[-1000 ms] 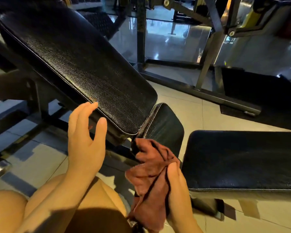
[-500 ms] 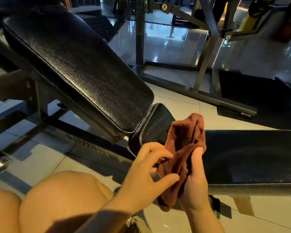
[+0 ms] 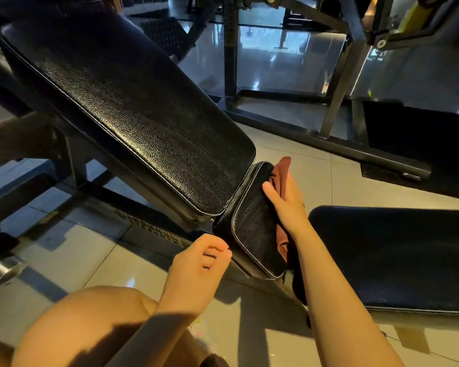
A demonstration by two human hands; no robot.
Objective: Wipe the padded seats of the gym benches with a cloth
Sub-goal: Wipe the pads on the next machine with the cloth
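Cloth [image 3: 281, 170] pressed flat under right hand [image 3: 286, 200], fingers straight and together, against the far side of the small seat pad [image 3: 252, 221]. Rust-brown, bunched, one corner poking up past the fingertips, the rest trailing down under the wrist between seat pad and neighbouring flat bench pad [image 3: 398, 258]. Soft and limp by the look of it, light, likely to fold or slip on the grained vinyl; best held with a spread palm over the bulk, loose tail gathered in. Left hand [image 3: 202, 263] just this side of the seat pad, near its front corner, fingers loosely curled, holding nothing; touching the pad or not, cannot tell. Up and left of the grip, long tilted back pad [image 3: 133, 112], firm, stitched edge, glossy. Beyond, tiled floor [image 3: 297, 165] and steel frame [image 3: 337, 99].
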